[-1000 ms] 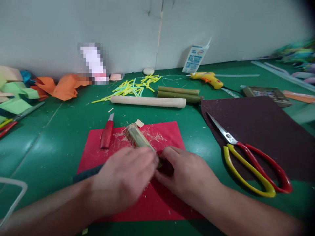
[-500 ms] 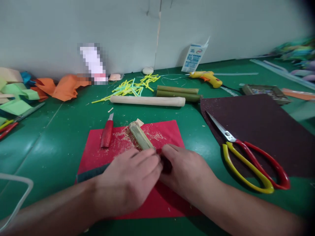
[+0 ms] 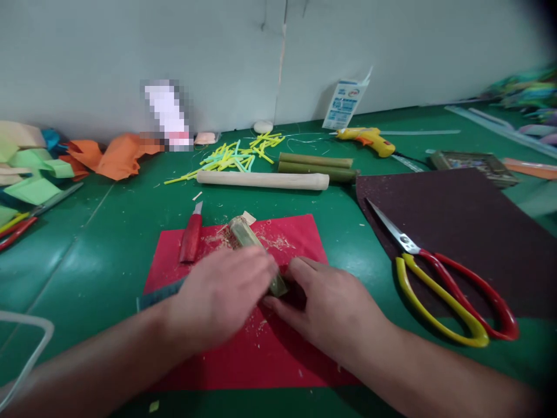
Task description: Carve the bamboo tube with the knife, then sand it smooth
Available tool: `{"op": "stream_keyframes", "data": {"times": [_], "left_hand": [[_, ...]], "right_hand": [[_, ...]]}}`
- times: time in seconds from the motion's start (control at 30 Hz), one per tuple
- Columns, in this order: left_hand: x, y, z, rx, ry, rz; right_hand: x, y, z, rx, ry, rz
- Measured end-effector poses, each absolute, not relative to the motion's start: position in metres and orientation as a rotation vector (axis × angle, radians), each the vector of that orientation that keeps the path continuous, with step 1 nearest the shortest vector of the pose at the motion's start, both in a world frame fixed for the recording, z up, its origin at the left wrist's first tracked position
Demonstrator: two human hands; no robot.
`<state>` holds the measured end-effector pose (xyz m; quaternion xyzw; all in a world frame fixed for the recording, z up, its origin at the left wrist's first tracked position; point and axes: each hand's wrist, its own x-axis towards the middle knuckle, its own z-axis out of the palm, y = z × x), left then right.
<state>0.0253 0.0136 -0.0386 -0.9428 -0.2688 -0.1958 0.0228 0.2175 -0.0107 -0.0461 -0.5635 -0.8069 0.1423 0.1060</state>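
Bamboo section (image 3: 247, 233) lies on the red sheet (image 3: 302, 230), long axis slanting away leftward, the left hand (image 3: 226, 287) draped over its middle, the right hand (image 3: 335, 305) curled by its nearer end, both grips unclear.

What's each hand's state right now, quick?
Left hand: fingers curved over the bamboo piece; grip can't be told.
Right hand: partly curled at its near end; grip hidden, can't be told.
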Motion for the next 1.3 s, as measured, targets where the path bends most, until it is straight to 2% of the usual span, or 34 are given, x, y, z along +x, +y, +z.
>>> {"op": "stream_keyframes", "data": {"times": [0.1, 0.23, 0.37, 0.83, 0.97, 1.13, 1.3], "left_hand": [[0.0229, 0.0166, -0.0401, -2.983, -0.729, -0.61], [0.0199, 0.0223, -0.043, -2.853, -0.974, -0.578], [0.0201, 0.0191, -0.0427, -2.934, -0.846, -0.538], [0.0182, 0.0228, -0.039, -2.846, -1.017, -0.589], [0.0163, 0.0203, -0.0421, -2.951, -0.902, -0.48], [0.0161, 0.0199, -0.0443, -2.802, -1.09, -0.549], [0.0194, 0.0185, -0.0406, -2.909, -0.904, -0.556]], "right_hand": [[0.2177, -0.0104, -0.0463, -1.652, -2.377, 0.422], [0.2175, -0.0099, -0.0467, -1.678, -2.376, 0.429], [0.2175, -0.0099, -0.0472, -1.658, -2.357, 0.476], [0.2186, -0.0107, -0.0455, -1.657, -2.373, 0.448], [0.2188, -0.0116, -0.0473, -1.639, -2.366, 0.465], [0.2192, -0.0123, -0.0463, -1.662, -2.367, 0.482], [0.2192, -0.0126, -0.0446, -1.668, -2.365, 0.488]]}}
